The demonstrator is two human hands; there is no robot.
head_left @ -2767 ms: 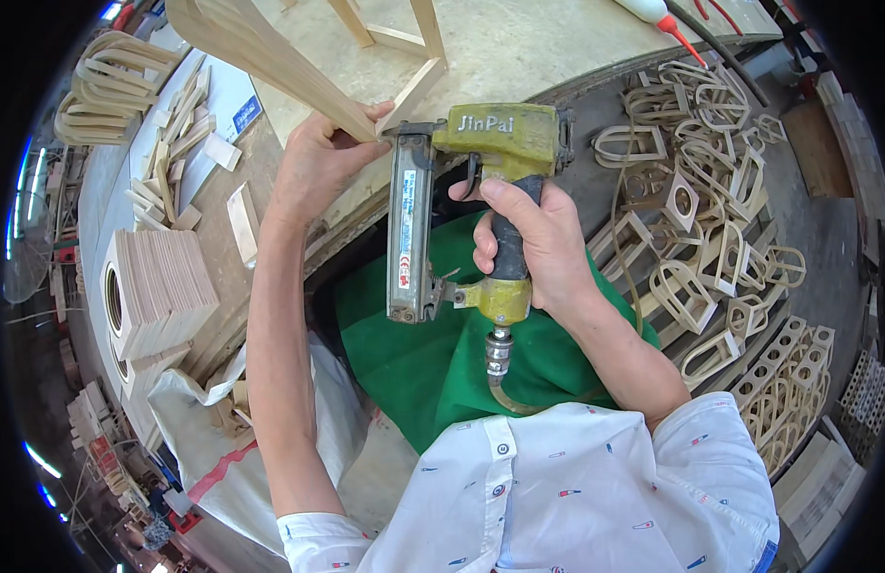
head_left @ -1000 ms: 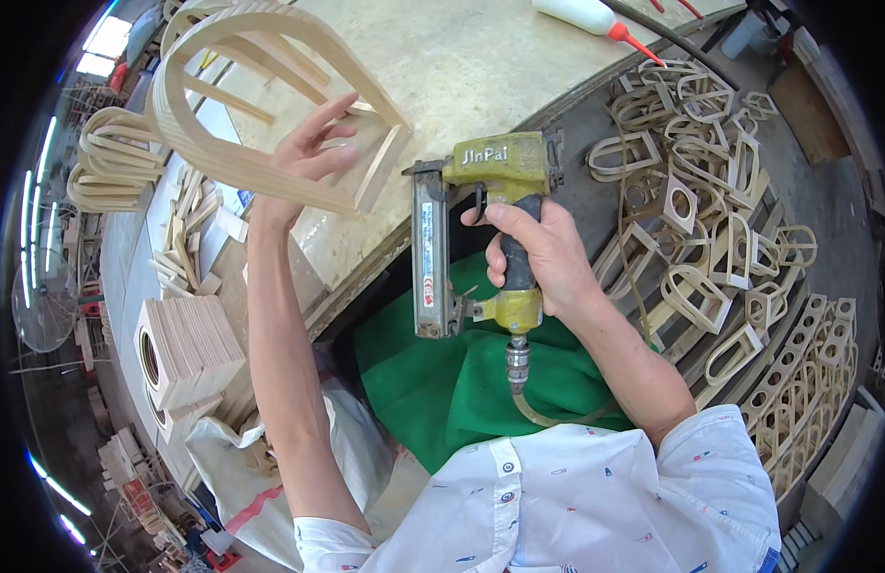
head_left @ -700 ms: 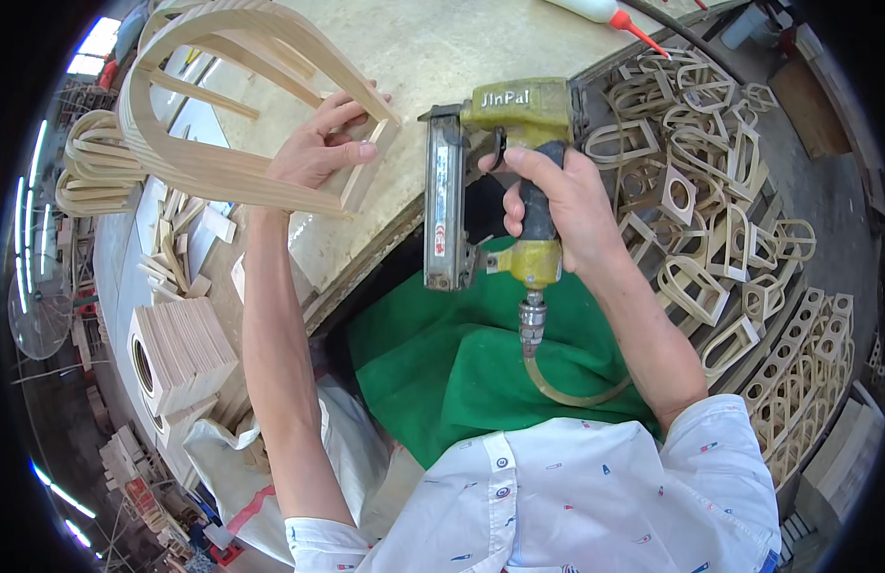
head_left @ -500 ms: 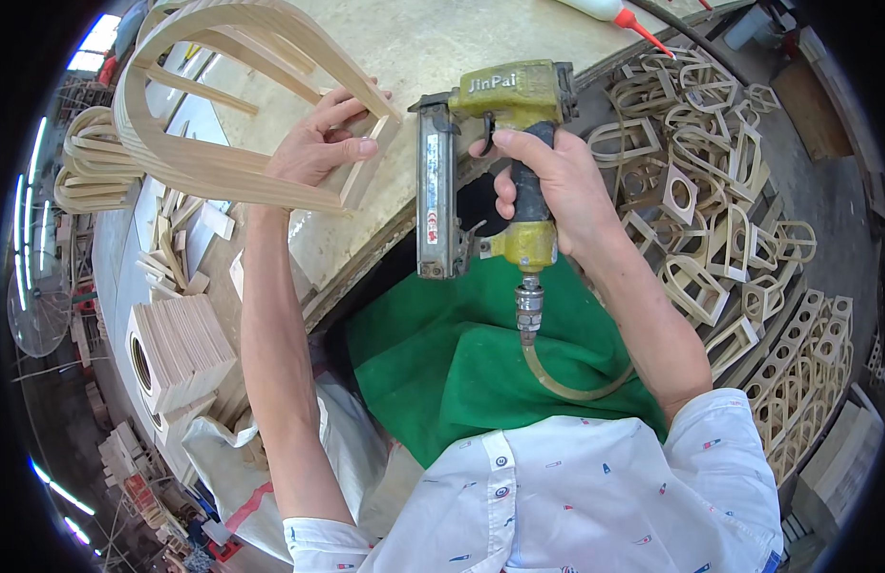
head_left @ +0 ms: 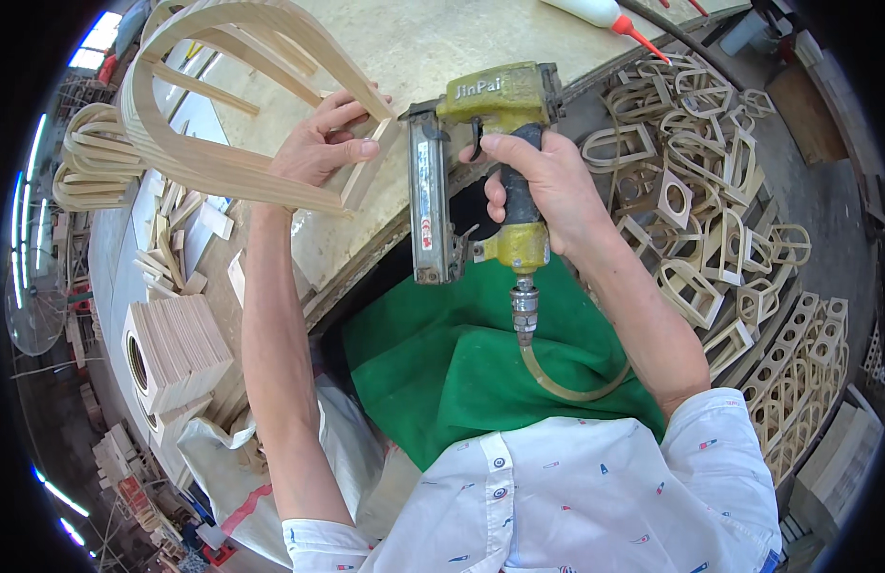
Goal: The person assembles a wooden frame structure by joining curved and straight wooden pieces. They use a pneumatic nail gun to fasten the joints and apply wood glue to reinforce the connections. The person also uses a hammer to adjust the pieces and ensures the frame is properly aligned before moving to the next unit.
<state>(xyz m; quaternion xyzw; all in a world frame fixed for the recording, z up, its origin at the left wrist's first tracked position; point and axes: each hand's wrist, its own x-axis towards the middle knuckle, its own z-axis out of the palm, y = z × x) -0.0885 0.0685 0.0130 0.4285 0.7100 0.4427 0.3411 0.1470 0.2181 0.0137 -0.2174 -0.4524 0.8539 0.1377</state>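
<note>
A curved, arch-shaped wooden frame point(head_left: 223, 174) stands at the upper left of the bench. My left hand point(head_left: 323, 143) grips it at its straight end, with the thumb on the short wooden crosspiece point(head_left: 368, 170) that joins the two legs. In my right hand point(head_left: 554, 181) is an olive-green pneumatic nail gun point(head_left: 495, 98), held upright by its black grip. The nose of the gun is close beside the frame's corner; whether they touch I cannot tell. An air hose point(head_left: 566, 392) runs from the base of the handle.
The workbench point(head_left: 433, 38) carries a white glue bottle point(head_left: 590, 11) with a red nozzle. Stacked wooden blocks point(head_left: 189, 349) and loose offcuts point(head_left: 180, 234) lie left. To the right, many arched wooden frames point(head_left: 714, 224) are heaped. Green cloth point(head_left: 500, 372) covers my lap.
The nail gun in my right hand has shifted slightly left, closer to the frame's corner. My left hand keeps its hold on the frame, which has barely moved.
</note>
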